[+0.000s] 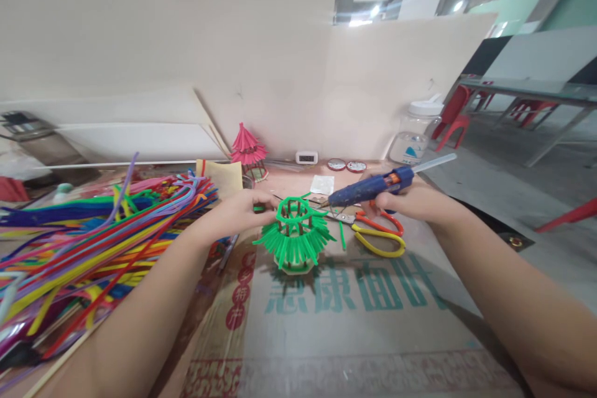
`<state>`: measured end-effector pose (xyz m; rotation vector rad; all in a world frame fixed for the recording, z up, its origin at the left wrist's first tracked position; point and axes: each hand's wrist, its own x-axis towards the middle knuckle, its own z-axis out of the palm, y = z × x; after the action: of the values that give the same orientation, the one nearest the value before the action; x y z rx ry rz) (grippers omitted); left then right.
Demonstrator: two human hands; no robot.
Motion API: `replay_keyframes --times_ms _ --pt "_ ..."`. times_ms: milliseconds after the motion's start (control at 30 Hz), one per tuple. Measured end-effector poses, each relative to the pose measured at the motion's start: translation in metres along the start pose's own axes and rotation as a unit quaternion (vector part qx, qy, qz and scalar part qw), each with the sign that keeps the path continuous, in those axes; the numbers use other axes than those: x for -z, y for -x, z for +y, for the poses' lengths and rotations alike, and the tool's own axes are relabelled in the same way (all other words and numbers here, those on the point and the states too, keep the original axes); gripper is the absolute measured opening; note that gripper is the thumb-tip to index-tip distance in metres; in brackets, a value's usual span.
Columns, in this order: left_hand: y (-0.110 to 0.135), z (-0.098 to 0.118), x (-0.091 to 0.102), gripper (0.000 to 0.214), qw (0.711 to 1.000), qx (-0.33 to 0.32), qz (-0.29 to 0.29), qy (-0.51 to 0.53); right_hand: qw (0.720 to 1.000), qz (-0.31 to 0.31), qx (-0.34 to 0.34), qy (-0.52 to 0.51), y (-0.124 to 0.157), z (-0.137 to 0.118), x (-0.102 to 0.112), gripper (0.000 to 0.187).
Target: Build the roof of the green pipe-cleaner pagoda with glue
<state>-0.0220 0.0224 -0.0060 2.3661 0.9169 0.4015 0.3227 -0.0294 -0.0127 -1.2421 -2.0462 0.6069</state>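
My right hand (396, 199) is wrapped around a blue hot glue gun (368, 189) with a clear glue stick poking out of its back. Its nozzle points left, just beside a green pavilion model (296, 236) made of fuzzy pipe cleaners. The model stands upright, with a green ring on brown posts above a flared green skirt. At its upper left, my left hand (245, 208) has its fingers closed against the ring; the fingertips are partly hidden. Scissors (380, 242) with orange and yellow handles lie under the glue gun, near a short green piece (342, 236).
Under the model lies a printed cardboard sheet (354, 336). Colourful pipe cleaners (116, 230) are heaped at left. Behind stand a pink pavilion model (249, 149), a small digital clock (306, 157), two round lids (346, 165) and a clear jar (413, 134), before a pale board (186, 43).
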Motion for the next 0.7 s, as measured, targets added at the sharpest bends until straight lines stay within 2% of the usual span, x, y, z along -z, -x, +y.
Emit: replay_keyframes --times_ms 67,133,233,300,433,567,700 --pt "-0.002 0.002 -0.004 0.029 1.0 0.0 -0.004 0.006 0.998 -0.011 -0.027 -0.062 -0.002 0.009 0.001 0.049" --pt "-0.002 0.007 -0.007 0.029 1.0 0.004 -0.011 0.002 0.994 0.017 -0.072 -0.074 -0.007 0.018 -0.001 0.051" --pt "0.0 0.016 -0.005 0.029 0.999 0.012 -0.029 -0.011 0.985 0.078 -0.155 -0.005 -0.015 0.033 -0.011 0.046" --pt "0.003 0.016 0.001 0.032 0.999 0.022 -0.034 -0.017 0.977 0.096 -0.188 0.025 -0.021 0.045 -0.02 0.043" --pt "0.012 -0.001 0.018 0.043 0.998 0.053 -0.016 -0.032 0.966 0.104 -0.229 0.06 -0.043 0.067 -0.034 0.038" --pt "0.012 -0.014 0.027 0.043 0.993 0.078 0.089 -0.025 0.967 0.071 -0.231 0.082 -0.075 0.081 -0.04 0.034" --pt "0.011 0.004 0.029 0.037 0.976 0.107 0.188 0.033 0.968 0.025 -0.228 0.105 -0.099 0.095 -0.043 0.034"
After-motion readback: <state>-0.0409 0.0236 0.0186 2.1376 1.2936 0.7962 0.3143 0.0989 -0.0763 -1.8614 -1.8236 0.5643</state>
